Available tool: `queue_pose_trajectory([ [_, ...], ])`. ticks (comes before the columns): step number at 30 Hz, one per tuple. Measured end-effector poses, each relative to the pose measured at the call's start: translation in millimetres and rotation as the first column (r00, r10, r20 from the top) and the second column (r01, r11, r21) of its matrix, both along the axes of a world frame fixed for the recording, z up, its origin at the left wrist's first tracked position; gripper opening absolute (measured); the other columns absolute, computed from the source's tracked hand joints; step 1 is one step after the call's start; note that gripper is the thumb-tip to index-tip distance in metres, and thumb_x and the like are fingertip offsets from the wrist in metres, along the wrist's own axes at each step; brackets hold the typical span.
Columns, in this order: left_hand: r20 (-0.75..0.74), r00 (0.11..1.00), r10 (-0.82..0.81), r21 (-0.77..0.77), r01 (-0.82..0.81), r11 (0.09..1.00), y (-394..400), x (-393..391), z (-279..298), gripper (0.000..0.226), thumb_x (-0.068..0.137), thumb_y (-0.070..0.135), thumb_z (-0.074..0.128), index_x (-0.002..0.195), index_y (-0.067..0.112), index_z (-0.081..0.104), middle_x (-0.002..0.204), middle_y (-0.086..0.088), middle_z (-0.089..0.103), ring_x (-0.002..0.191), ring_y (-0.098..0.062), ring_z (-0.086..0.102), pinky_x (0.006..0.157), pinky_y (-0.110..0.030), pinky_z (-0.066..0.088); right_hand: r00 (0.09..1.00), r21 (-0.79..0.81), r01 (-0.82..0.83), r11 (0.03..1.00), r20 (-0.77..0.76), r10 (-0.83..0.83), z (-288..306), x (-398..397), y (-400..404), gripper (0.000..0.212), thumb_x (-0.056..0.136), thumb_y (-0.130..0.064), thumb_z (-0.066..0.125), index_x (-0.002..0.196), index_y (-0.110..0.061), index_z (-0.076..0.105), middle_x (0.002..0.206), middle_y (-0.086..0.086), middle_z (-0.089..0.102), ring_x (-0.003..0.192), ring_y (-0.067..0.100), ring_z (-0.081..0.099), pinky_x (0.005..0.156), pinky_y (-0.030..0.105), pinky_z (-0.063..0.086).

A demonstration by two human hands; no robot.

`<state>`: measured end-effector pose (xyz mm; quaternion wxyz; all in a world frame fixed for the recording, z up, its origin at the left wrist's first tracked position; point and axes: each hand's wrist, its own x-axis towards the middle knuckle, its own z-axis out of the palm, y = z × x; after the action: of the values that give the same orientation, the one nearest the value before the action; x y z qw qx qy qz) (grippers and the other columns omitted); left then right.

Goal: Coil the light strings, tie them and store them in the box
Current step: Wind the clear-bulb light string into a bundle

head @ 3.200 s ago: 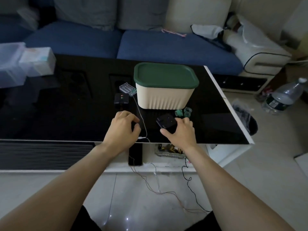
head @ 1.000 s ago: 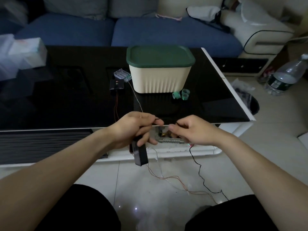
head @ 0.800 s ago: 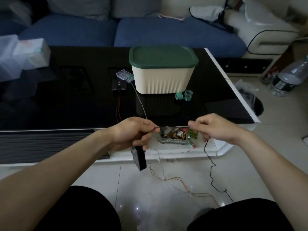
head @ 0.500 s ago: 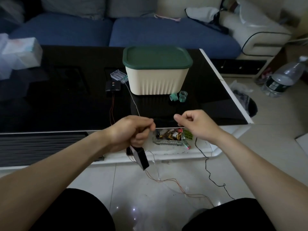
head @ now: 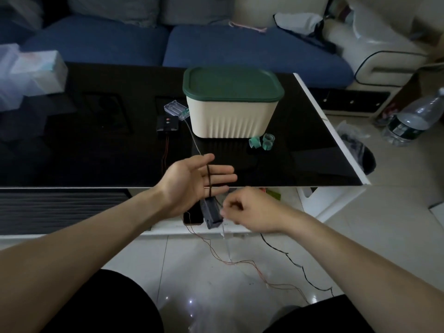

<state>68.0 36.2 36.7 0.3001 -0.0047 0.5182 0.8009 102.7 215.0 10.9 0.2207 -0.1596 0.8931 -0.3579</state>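
My left hand (head: 194, 181) is spread flat, palm up, over the table's front edge. A dark light-string wire (head: 208, 179) runs across its fingers, and a black battery box (head: 211, 213) hangs from it just below. My right hand (head: 249, 210) is curled beside the battery box, pinching the wire, which trails down to the floor (head: 295, 263). The cream box with a green lid (head: 230, 102) stands closed on the black table (head: 96, 152). A second black battery box (head: 167, 123) and a clear one (head: 175, 108) lie left of it. Green tape rolls (head: 262, 141) sit at its front right.
Thin red wires (head: 240, 261) lie loose on the tiled floor between my knees. A phone (head: 192, 216) rests on the low shelf under the table. A tissue pack (head: 40, 73) is far left, a water bottle (head: 413, 121) and bin (head: 360, 155) at right. A blue sofa stands behind.
My left hand has opened from a fist to flat fingers with the wire laid across them. My right hand has dropped lower and come in beside the hanging battery box.
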Motion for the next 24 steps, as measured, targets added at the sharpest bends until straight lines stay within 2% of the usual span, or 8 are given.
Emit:
queue_pose_trajectory([
  [3,-0.004,0.996,-0.087,-0.096,0.086,0.992,3,4,-5,0.027,0.105,0.025,0.036,0.115,0.003,0.049,0.113,-0.023,0.069,0.100,-0.033,0.070,0.080,-0.044,0.058,0.994,0.053,-0.101,0.994,-0.042,0.103,6,7,-11,0.044,0.100,-0.025,0.059,0.058,-0.021,0.047,0.058,-0.016,0.051,0.055,0.005,0.045,0.058,0.023,0.037],
  [5,-0.005,0.986,-0.167,-0.172,0.164,0.971,3,7,-12,0.025,0.106,0.026,0.037,0.115,0.005,0.048,0.102,-0.020,0.071,0.088,-0.033,0.069,0.073,-0.041,0.057,0.990,0.030,-0.117,0.993,-0.071,0.119,11,10,-13,0.042,0.101,-0.024,0.059,0.060,-0.018,0.052,0.071,-0.036,0.056,0.070,-0.001,0.056,0.060,0.013,0.037],
  [10,0.034,0.865,-0.500,-0.261,0.491,0.831,-3,11,-19,0.060,0.104,0.044,0.023,0.114,-0.003,0.058,0.101,-0.022,0.070,0.083,-0.034,0.069,0.073,-0.035,0.057,0.993,-0.088,0.005,0.996,-0.118,-0.015,17,5,-12,0.018,0.089,-0.028,0.075,0.076,-0.016,0.076,0.067,-0.003,0.071,0.058,0.006,0.064,0.057,0.019,0.047],
  [12,0.046,0.815,-0.577,-0.303,0.562,0.770,-4,12,-18,0.069,0.102,0.052,0.018,0.124,-0.002,0.055,0.100,-0.026,0.069,0.070,-0.032,0.071,0.060,-0.034,0.057,0.990,-0.141,0.048,0.989,-0.128,-0.066,17,2,-10,0.017,0.080,-0.029,0.085,0.076,-0.015,0.077,0.060,-0.003,0.069,0.054,0.001,0.062,0.055,0.015,0.046],
  [14,0.058,0.814,-0.578,-0.346,0.560,0.753,-5,12,-16,0.069,0.102,0.054,0.019,0.125,-0.002,0.052,0.089,-0.024,0.069,0.048,-0.025,0.063,0.040,-0.026,0.045,0.982,-0.211,0.112,0.971,-0.128,-0.141,14,-4,-6,0.025,0.071,-0.028,0.092,0.074,-0.012,0.072,0.058,-0.004,0.067,0.052,0.001,0.060,0.054,0.019,0.047],
  [17,0.014,0.820,-0.571,-0.400,0.528,0.749,-7,10,-19,0.062,0.105,0.046,0.027,0.116,-0.007,0.059,0.060,-0.015,0.059,0.030,-0.014,0.038,0.041,-0.031,0.021,0.984,-0.267,0.140,0.953,-0.073,-0.165,7,-12,4,0.030,0.073,-0.026,0.090,0.084,-0.013,0.067,0.058,-0.001,0.067,0.056,0.008,0.061,0.059,0.027,0.049],
  [20,0.036,0.839,-0.543,-0.326,0.524,0.787,-10,8,-21,0.053,0.105,0.034,0.033,0.111,-0.010,0.061,0.043,-0.003,0.035,0.029,-0.010,0.023,0.040,-0.029,0.012,0.999,-0.343,0.024,0.939,0.036,-0.012,1,-13,11,0.012,0.087,-0.019,0.078,0.097,-0.015,0.072,0.067,0.002,0.067,0.065,0.012,0.061,0.067,0.026,0.049],
  [24,0.106,0.865,-0.490,-0.267,0.499,0.824,-11,5,-18,0.039,0.103,0.033,0.038,0.096,0.002,0.060,0.043,0.003,0.025,0.033,-0.009,0.017,0.039,-0.025,0.009,0.998,-0.303,0.053,0.952,0.000,-0.056,2,-12,11,0.007,0.093,-0.020,0.071,0.097,-0.023,0.076,0.078,0.005,0.073,0.069,0.010,0.065,0.067,0.022,0.052],
])
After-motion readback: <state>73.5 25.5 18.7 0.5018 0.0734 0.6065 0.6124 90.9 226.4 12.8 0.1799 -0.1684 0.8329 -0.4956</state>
